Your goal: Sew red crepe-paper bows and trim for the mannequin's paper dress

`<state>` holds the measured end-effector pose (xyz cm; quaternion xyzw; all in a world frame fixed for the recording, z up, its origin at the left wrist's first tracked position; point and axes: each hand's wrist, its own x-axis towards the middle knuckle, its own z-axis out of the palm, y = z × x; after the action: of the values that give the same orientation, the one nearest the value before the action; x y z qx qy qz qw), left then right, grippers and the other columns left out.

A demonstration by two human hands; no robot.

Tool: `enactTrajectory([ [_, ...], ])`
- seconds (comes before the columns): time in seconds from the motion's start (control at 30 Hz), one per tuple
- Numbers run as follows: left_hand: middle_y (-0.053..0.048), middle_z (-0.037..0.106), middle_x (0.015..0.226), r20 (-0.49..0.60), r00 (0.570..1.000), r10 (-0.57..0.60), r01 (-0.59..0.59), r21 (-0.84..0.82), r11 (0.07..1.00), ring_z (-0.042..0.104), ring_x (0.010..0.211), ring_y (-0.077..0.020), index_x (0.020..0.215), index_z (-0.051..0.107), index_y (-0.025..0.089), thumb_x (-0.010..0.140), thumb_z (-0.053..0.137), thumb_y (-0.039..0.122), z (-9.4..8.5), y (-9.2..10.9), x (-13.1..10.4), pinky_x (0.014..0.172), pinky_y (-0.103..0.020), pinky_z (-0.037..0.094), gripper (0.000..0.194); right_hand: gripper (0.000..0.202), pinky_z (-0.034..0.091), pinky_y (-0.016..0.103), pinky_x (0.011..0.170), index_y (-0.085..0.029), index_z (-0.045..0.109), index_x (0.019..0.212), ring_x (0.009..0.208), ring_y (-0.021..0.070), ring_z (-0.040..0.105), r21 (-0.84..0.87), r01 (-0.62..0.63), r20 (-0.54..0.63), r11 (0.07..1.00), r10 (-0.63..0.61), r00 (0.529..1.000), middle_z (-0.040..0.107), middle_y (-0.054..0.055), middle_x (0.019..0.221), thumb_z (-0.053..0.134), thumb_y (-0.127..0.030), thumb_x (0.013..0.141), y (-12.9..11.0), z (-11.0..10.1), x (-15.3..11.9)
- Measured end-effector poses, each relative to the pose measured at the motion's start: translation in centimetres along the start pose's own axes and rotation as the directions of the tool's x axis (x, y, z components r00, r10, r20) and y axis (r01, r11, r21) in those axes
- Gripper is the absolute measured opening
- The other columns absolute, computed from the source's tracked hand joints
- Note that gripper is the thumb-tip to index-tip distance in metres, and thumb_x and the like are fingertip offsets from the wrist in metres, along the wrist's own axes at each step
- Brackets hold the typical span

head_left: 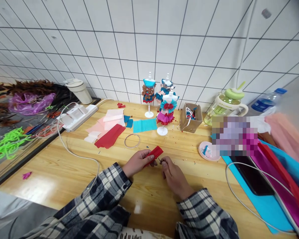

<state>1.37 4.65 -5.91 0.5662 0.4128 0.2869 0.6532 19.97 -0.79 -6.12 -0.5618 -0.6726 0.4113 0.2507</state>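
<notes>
My left hand is closed on a folded strip of red crepe paper, its free end pointing up and to the right. Close by on the right, my right hand is closed, fingers curled. A thin dark tip shows between its fingertips and the paper's lower edge; most of that item is hidden. Beyond the hands lie a thin metal ring, a larger red paper piece and a turquoise paper strip. Small dress forms stand behind, the nearest wearing a magenta-and-turquoise paper dress.
On the right are a small cardboard box, a pink dish, a green-lidded jug and a black phone on coloured paper. A power strip and white cup stand left. White cables cross both sides.
</notes>
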Motion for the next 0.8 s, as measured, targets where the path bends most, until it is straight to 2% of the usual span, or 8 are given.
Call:
enactTrajectory([
  [0.1,-0.005,0.069,0.078,0.011,1.000,-0.013,0.013,-0.018,1.000,0.061,0.069,-0.0140,0.088,0.060,0.013,0.083,0.059,0.048,0.0,-0.2,0.1,0.068,-0.026,0.045,0.035,0.030,0.034,0.027,0.060,-0.023,0.046,0.100,0.061,0.0168,0.055,0.010,0.005,-0.002,1.000,-0.005,1.000,0.056,-0.002,0.065,0.023,-0.042,0.097,0.0,-0.1,0.0],
  [0.23,-0.005,0.069,0.077,-0.017,1.000,-0.016,0.015,-0.022,1.000,0.060,0.067,-0.0135,0.088,0.060,0.012,0.082,0.059,0.049,0.0,0.1,0.0,0.067,-0.025,0.045,0.037,0.034,0.038,0.027,0.064,-0.021,0.054,0.098,0.076,0.0182,0.058,0.145,-0.027,-0.130,0.989,0.046,0.990,0.064,0.003,0.084,0.038,-0.050,0.091,-0.1,-0.2,0.1],
  [0.3,-0.005,0.068,0.077,-0.013,1.000,-0.017,0.017,-0.013,1.000,0.060,0.068,-0.0140,0.089,0.060,0.012,0.082,0.059,0.049,0.2,0.3,-0.1,0.067,-0.026,0.046,0.038,0.039,0.040,0.027,0.065,-0.019,0.056,0.100,0.078,0.0186,0.058,0.259,-0.033,-0.194,0.965,0.085,0.977,0.065,0.004,0.086,0.047,-0.053,0.086,-0.3,-0.1,0.3],
  [0.4,-0.005,0.068,0.078,0.041,0.999,0.012,-0.014,0.049,0.999,0.061,0.071,-0.0145,0.089,0.061,0.012,0.084,0.057,0.047,0.5,0.3,-0.3,0.069,-0.026,0.046,0.036,0.042,0.041,0.027,0.064,-0.016,0.058,0.103,0.071,0.0170,0.054,0.395,-0.008,-0.241,0.919,0.112,0.964,0.063,0.003,0.081,0.054,-0.052,0.082,-0.9,0.3,0.5],
  [0.47,-0.004,0.068,0.079,0.068,0.997,0.026,-0.033,0.116,0.993,0.060,0.072,-0.0144,0.087,0.062,0.013,0.084,0.057,0.045,0.8,0.1,-0.4,0.069,-0.025,0.046,0.033,0.038,0.040,0.026,0.060,-0.015,0.060,0.097,0.064,0.0149,0.050,0.427,-0.012,-0.251,0.904,0.132,0.959,0.059,0.001,0.073,0.057,-0.049,0.079,-1.1,0.7,0.5],
  [0.63,-0.004,0.069,0.084,0.113,0.993,0.027,-0.053,0.237,0.970,0.062,0.079,-0.0158,0.092,0.064,0.014,0.088,0.052,0.040,0.8,-0.4,-0.6,0.073,-0.025,0.045,0.029,0.026,0.037,0.025,0.055,-0.016,0.059,0.085,0.057,0.0132,0.044,0.443,-0.046,-0.287,0.895,0.190,0.939,0.053,-0.002,0.063,0.059,-0.041,0.077,-0.4,1.0,0.7],
  [0.8,-0.003,0.067,0.093,0.102,0.988,0.116,-0.148,0.429,0.891,0.059,0.083,-0.0166,0.103,0.065,0.016,0.085,0.057,0.039,0.5,0.5,-1.0,0.073,-0.024,0.042,0.031,0.023,0.033,0.024,0.052,-0.016,0.059,0.081,0.055,0.0118,0.039,0.381,-0.063,-0.307,0.922,0.190,0.933,0.046,-0.004,0.059,0.060,-0.039,0.076,-0.1,0.7,0.6],
])
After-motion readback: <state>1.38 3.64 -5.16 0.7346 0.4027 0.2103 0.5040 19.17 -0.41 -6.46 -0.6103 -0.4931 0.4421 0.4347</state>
